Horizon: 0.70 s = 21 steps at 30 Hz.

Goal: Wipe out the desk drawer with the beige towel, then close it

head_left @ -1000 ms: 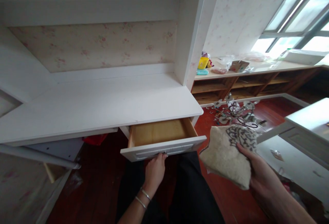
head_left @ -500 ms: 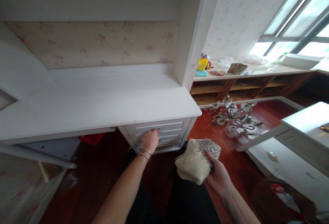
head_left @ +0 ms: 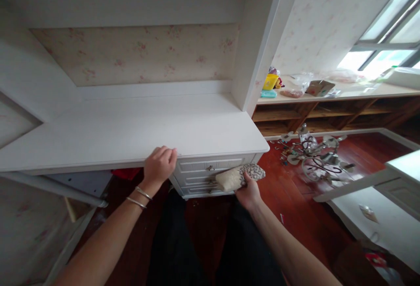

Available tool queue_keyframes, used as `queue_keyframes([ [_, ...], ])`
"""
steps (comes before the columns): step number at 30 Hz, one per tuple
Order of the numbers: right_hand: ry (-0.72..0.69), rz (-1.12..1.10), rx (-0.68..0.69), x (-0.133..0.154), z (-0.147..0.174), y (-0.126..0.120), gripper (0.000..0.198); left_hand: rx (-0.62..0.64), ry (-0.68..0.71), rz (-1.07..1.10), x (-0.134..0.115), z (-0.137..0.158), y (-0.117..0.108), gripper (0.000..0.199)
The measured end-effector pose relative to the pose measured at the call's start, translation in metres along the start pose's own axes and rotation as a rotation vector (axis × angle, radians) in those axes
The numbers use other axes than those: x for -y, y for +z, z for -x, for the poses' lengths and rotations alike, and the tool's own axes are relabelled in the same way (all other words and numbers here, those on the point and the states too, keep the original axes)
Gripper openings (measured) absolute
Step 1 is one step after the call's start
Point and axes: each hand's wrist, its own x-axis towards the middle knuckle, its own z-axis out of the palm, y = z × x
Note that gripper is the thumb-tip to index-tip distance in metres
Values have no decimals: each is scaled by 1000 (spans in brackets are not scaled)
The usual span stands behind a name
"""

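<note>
My right hand (head_left: 250,193) grips a folded cream cloth (head_left: 234,178) with a grey pattern at one end. The cloth is in front of the white drawer unit (head_left: 182,177) and covers part of the drawer fronts. My left hand (head_left: 159,163), with two bangles (head_left: 140,197) at the wrist, is curled closed at the front edge of the white desk (head_left: 151,124). Nothing shows in its fingers, and I cannot tell whether it touches the edge. A small metal knob (head_left: 211,168) sits on the top drawer, between my two hands.
A metal chandelier (head_left: 323,159) lies in pieces on the red floor at right. Behind it, a low wooden shelf unit (head_left: 348,93) bears a yellow container (head_left: 270,81) and plastic bags. White furniture (head_left: 357,211) stands at lower right. A white upright panel (head_left: 259,50) rises from the desk.
My left hand has let go of the top drawer's knob and moved up and left to the desk edge. My right hand has brought the cloth up and forward to the drawers. The view has shifted slightly.
</note>
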Motion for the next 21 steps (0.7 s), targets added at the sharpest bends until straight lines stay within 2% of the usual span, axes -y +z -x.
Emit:
queue_keyframes([
  [2, 0, 3, 18, -3, -11, 9, 22, -43, -147, -56, 37, -20, -6, 48],
  [5, 4, 7, 35, -8, -21, 17, 18, 2, -422, -80, 80, -45, -1, 44],
  [7, -1, 6, 37, -14, -25, 20, 15, 74, -556, -42, 96, -53, 9, 46],
  [9, -13, 1, 24, -21, -29, 22, 13, 97, -632, -31, 102, -57, 19, 49],
  [13, -33, -13, -19, -38, -42, 26, 14, 33, -660, -70, 100, -57, 31, 51],
  [17, -38, -34, -41, -50, -58, 31, 19, 6, -642, -61, 99, -56, 30, 48],
  [21, -41, -19, 29, -53, -68, 29, 26, -1, -645, -53, 99, -56, 27, 47],
])
